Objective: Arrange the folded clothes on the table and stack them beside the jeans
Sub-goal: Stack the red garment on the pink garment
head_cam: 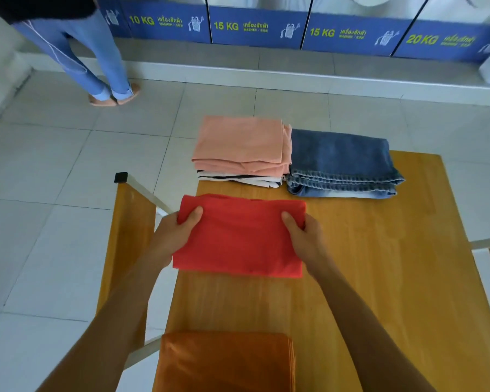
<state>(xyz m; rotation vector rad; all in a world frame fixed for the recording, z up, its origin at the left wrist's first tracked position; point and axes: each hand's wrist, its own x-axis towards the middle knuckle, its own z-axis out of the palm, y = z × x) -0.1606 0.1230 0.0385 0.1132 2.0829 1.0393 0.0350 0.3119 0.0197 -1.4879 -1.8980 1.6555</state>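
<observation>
At frame center, I see my left hand (173, 231) and right hand (302, 233) each clamped on the red cloth (239, 236); jeans (343, 162) lie above beside the pink stack (241, 145).

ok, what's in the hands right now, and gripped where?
The folded red garment, gripped by both hands: left hand on its left edge, right hand on its right edge, thumbs on top.

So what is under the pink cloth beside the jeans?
Under the pink cloth lies a black-and-white striped garment; only its front edge shows. The rest is covered, so I cannot tell whether anything else lies below. The stack touches the jeans.
</observation>
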